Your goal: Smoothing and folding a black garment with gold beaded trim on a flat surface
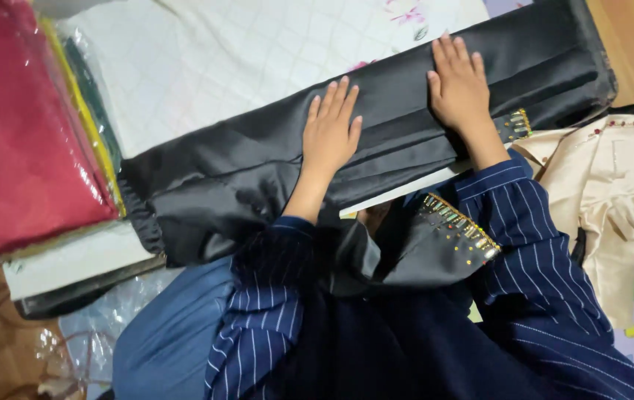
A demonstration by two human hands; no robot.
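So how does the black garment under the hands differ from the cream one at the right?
The black garment lies stretched in a long folded band across the white quilted surface, with the left hand and right hand flat on it; the cream garment lies crumpled and untouched. Black is glossier. Both carry small beaded trim.

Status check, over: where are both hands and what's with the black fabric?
Left hand and right hand flat, fingers spread, pressing the folded black satin fabric. Nothing gripped. Cream garment beside right sleeve; wrapped red fabric stack at left, apart.
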